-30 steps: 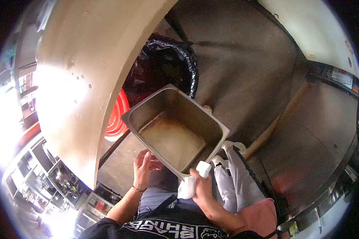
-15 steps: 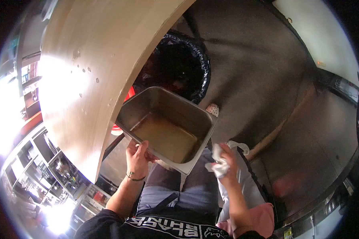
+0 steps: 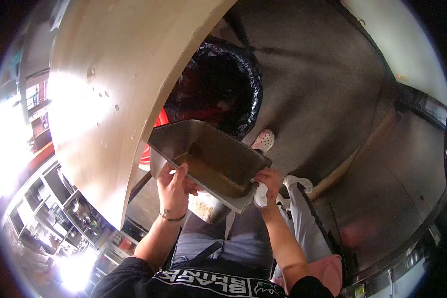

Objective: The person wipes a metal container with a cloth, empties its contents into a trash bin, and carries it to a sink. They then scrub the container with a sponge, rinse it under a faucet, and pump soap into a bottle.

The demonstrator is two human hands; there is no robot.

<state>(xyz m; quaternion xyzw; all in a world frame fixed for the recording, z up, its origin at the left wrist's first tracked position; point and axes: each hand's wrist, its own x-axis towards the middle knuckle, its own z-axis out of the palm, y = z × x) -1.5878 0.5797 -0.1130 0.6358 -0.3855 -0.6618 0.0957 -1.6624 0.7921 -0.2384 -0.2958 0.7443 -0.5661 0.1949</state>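
Observation:
A deep rectangular metal food pan (image 3: 218,164) is held tilted in front of my legs, its brownish inside facing up. My left hand (image 3: 173,188) grips its near left rim, thumb over the edge and fingers underneath. At the pan's right corner is my right hand (image 3: 269,186), closed around a crumpled white cloth (image 3: 260,195) with fingertips at the rim. Below the near rim, the pan's outer side (image 3: 207,207) shows brown stains.
A bin lined with a black bag (image 3: 256,94) stands beyond the pan. The pale tabletop (image 3: 134,59) curves along the left, with a red container (image 3: 145,156) under its edge. A shoe (image 3: 264,141) rests on the dark floor (image 3: 313,99). White fabric (image 3: 299,184) hangs at my right.
My right hand has moved up and left with the cloth, from beside the pan to its right corner. The pan has tilted so its outer near side shows.

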